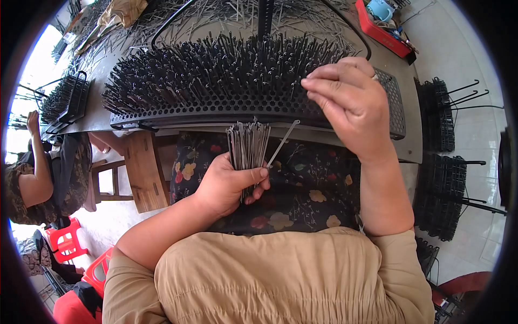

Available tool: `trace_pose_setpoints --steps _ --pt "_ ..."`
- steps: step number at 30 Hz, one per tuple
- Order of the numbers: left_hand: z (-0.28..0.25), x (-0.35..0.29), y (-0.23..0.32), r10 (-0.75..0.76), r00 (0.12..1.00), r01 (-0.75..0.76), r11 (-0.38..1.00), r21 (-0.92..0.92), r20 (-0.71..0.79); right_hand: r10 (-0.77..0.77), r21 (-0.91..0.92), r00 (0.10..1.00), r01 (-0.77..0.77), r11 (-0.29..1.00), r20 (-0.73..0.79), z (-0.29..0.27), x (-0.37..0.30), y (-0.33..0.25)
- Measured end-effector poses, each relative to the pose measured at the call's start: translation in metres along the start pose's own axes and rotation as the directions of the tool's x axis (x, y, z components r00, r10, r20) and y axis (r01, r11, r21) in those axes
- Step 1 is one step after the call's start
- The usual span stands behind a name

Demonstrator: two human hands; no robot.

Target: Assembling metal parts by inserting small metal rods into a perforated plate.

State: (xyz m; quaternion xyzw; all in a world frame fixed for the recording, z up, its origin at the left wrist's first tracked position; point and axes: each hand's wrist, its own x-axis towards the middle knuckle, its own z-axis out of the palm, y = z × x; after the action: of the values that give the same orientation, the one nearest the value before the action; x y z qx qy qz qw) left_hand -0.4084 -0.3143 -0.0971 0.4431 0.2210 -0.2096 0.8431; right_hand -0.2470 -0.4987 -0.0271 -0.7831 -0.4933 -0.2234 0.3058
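My left hand is closed around an upright bundle of thin grey metal rods with small shaped ends. One single rod leans out to the right from beside the thumb, apart from the bundle. Above the right part of a perforated black rack, my right hand is raised with thumb and fingers pinched together. Whether anything sits in that pinch is too small to make out. Dark rods stand densely upright in the rack's holes, just left of the right fingertips.
Loose rods litter the table behind the rack. A red tray holds a blue cup at far right. Loaded dark racks stand to the right. At left, a co-worker's arm reaches to another rack near a wooden stool.
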Motion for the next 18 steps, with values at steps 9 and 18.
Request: trace_pose_setpoints --steps 9,18 --pt "-0.007 -0.007 0.006 0.009 0.951 0.052 0.981 -0.189 0.309 0.468 0.799 0.696 -0.6 -0.037 0.544 0.009 -0.045 -0.041" --pt "-0.001 -0.002 0.001 -0.002 0.99 0.0 1.0 0.01 0.142 0.591 0.694 0.799 -0.364 0.622 -0.111 -0.002 -0.028 -0.01"
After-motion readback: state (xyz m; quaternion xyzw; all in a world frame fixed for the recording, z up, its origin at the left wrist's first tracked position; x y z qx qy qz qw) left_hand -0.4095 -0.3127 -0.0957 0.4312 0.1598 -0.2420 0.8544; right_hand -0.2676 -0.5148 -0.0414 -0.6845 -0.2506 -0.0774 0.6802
